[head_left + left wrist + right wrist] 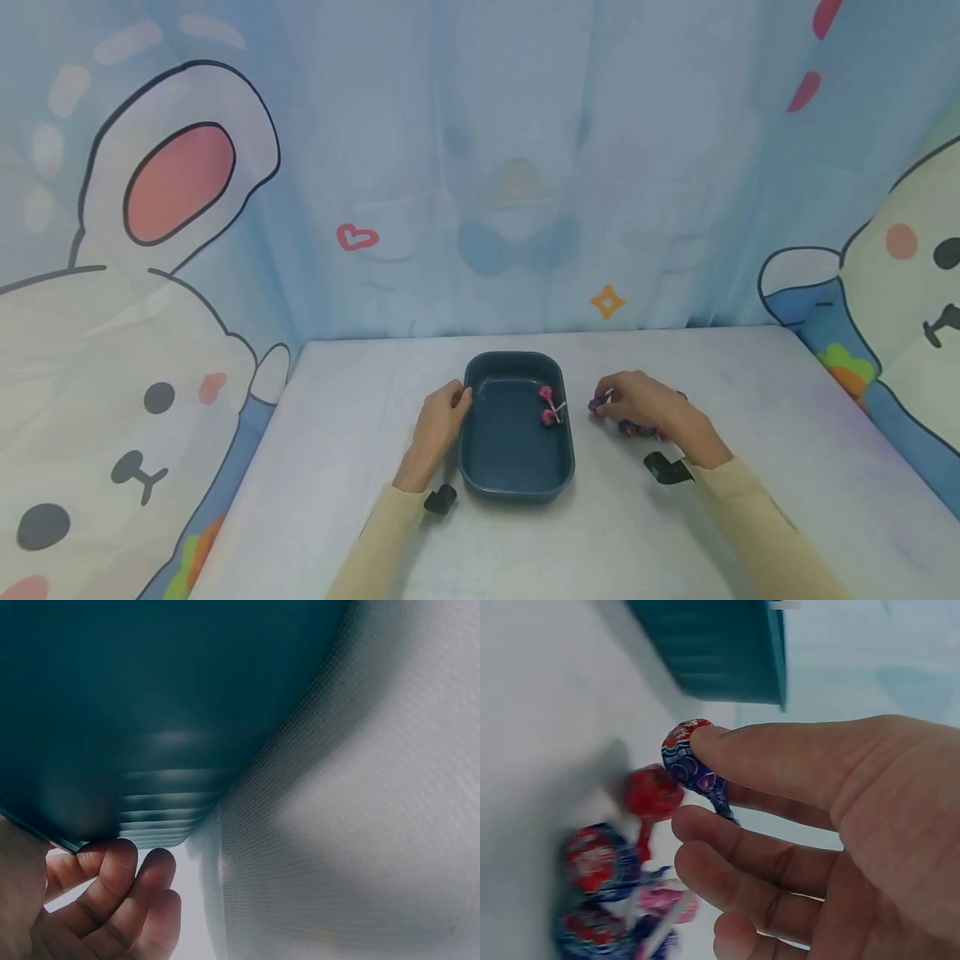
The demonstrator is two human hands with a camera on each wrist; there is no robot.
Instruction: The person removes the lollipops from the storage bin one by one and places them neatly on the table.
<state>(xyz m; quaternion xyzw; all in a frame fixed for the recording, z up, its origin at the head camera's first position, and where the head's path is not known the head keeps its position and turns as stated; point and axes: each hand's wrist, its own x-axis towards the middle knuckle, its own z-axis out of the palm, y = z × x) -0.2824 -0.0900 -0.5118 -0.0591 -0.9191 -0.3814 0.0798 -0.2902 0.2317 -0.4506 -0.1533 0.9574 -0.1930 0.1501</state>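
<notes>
A dark teal rectangular tray point(516, 454) stands on the table with two pink-wrapped lollipops point(547, 393) lying against its right side. My left hand point(438, 421) pinches the tray's left rim between thumb and fingers; the left wrist view shows the tray's ribbed outer wall point(165, 780) beside the curled fingers. Right of the tray, my right hand point(645, 400) holds a purple-and-red wrapped lollipop point(686, 759) between thumb and forefinger, raised off the table. Below that hand lie several more lollipops point(592, 859) in red, blue and pink wrappers, partly hidden by it in the head view.
A white cloth covers the table point(615, 533). Behind it hangs a light blue curtain point(375, 167) with cartoon animals printed on it. A black wrist camera point(441, 500) sits at the left wrist, and another point(666, 468) at the right.
</notes>
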